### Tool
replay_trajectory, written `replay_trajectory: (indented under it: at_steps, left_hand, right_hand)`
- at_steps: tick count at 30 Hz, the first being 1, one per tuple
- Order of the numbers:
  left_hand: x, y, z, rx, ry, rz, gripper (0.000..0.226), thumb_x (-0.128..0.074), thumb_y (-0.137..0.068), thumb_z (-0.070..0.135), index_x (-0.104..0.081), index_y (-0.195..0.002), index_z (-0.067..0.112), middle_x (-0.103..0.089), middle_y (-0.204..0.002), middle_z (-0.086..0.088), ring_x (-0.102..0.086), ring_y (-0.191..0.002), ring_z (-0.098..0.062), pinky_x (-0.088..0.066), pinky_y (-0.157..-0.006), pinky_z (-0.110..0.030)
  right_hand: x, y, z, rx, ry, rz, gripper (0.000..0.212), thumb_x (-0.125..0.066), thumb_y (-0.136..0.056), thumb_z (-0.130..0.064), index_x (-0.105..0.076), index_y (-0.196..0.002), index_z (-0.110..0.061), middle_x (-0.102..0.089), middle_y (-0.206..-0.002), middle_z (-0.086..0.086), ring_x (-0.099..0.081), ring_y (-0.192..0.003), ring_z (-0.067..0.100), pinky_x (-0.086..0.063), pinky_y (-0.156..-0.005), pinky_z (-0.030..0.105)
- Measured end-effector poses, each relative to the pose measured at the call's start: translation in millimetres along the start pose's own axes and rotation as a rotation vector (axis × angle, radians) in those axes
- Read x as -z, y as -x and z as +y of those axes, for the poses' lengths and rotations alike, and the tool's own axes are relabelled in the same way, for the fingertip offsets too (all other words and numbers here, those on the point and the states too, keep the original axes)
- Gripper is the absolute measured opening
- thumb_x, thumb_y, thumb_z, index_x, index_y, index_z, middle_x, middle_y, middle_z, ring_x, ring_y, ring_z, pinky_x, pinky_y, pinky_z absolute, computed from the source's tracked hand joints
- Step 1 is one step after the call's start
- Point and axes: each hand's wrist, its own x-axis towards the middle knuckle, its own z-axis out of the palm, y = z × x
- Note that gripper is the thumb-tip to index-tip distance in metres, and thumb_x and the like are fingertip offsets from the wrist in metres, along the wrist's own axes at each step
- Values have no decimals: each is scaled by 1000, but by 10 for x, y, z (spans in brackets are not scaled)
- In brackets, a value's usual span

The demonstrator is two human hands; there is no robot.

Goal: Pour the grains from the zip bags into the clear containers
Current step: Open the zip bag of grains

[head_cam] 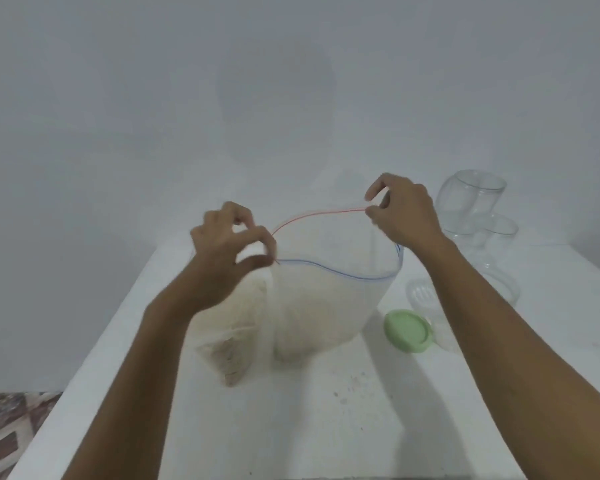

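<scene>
A large clear zip bag full of pale grain stands upright on the white table, its mouth pulled wide open with a red strip at the far edge and a blue strip at the near edge. My left hand pinches the bag's left corner. My right hand pinches the far right end of the red strip. A second bag of browner grain lies against the left side of the open bag. Clear containers stand at the right rear, empty.
A green lid lies on the table right of the bag, with a clear ribbed lid behind it. A white wall rises close behind. The table's left edge drops to a patterned floor. A few spilled grains dot the table front.
</scene>
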Motion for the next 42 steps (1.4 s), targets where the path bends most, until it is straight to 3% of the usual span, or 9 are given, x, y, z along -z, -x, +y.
replay_trajectory:
  at_steps: [7,11,14,16,18,25,30,33,42]
  left_hand:
    - [165,-271,-319,198,-76,-250,11,-46,-90,53,-56,-93,49,-38,-114,9,-28,-110,-13,-14,-93,-33]
    - [82,-363,-330,194,-61,-433,27,-57,-102,25,-58,-83,43,-53,-111,7,-41,-111,-17,-21,-108,-43]
    - [25,-323,-331,228,114,-351,27,-52,-100,17,-62,-85,37,-66,-98,11,-61,-94,-7,-2,-125,-51]
    - [35,-270,-248,309,300,-323,12,-59,-97,27,-66,-91,34,-71,-98,12,-68,-90,-14,-15,-125,-33]
    - [34,-194,-166,358,446,-337,10,-73,-92,41,-69,-98,34,-71,-105,11,-71,-92,-13,-39,-102,-12]
    - [-204,32,-125,411,554,-7,20,-79,-86,8,-67,-97,19,-72,-93,0,-75,-77,-16,-50,-75,-20]
    - [-389,72,-136,556,681,196,19,-80,-85,10,-74,-98,23,-77,-79,0,-73,-80,-20,-56,-93,-48]
    - [-475,58,-74,628,861,292,12,-81,-83,8,-77,-90,16,-78,-82,-11,-70,-80,-21,-56,-95,-54]
    - [-501,-170,117,479,839,294,6,-74,-86,4,-74,-82,8,-76,-83,0,-70,-84,-11,-52,-83,-22]
  right_hand:
    - [456,393,126,-81,-170,-84,17,-65,-79,-3,-59,-90,-14,-68,-59,2,-60,-50,9,-42,-53,22]
    - [259,510,323,-170,-163,-121,12,-65,-82,-4,-58,-83,-14,-71,-63,5,-61,-46,7,-46,-57,24]
    - [218,509,428,-183,-147,-91,12,-67,-85,-10,-59,-83,-18,-70,-65,2,-64,-56,13,-50,-64,30]
    - [237,500,440,-157,-112,-100,11,-71,-86,-20,-59,-87,-22,-67,-71,1,-62,-68,16,-45,-63,31]
    - [257,509,422,-124,-127,-133,15,-72,-87,-28,-60,-93,-23,-62,-84,0,-57,-74,15,-42,-62,27]
    - [161,521,249,114,-17,-332,24,-59,-89,-64,-68,-90,-42,-46,-137,-17,-38,-134,9,-25,-110,36]
    - [-70,291,100,111,292,-474,83,-22,-80,-91,-73,-95,-27,-66,-121,-5,-57,-114,20,-27,-94,41]
    - [-191,187,-111,225,304,-486,70,-29,-82,-89,-69,-78,-33,-62,-93,-10,-56,-104,18,-19,-112,50]
    - [-602,7,-510,435,290,-674,69,-66,-57,-86,-64,-108,-40,-52,-131,-26,-35,-134,21,-24,-115,45]
